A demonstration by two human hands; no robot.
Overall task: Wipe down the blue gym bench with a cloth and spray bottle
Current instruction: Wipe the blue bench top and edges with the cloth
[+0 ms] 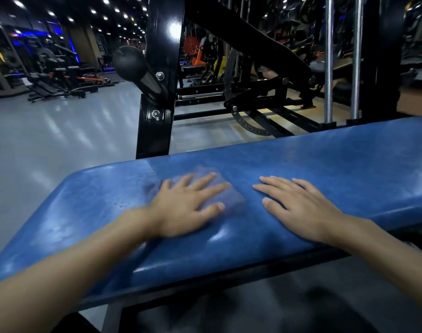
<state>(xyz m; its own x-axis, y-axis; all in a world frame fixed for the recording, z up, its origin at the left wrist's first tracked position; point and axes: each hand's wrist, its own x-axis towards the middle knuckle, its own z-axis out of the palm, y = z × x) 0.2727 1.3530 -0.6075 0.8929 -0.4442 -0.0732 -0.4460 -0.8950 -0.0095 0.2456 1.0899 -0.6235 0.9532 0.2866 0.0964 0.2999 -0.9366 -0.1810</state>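
Two palms flat: left hand [186,205] on cloth [219,191], right hand [299,207] on bench [349,164].

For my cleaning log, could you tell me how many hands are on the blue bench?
2: the left hand presses flat on the cloth; the right hand lies flat on the bare blue bench beside it.

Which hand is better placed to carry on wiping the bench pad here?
Left. The left hand lies flat on the cloth, pressing it to the blue bench. The right hand rests bare on the pad beside it, holding nothing. No spray bottle is in view.
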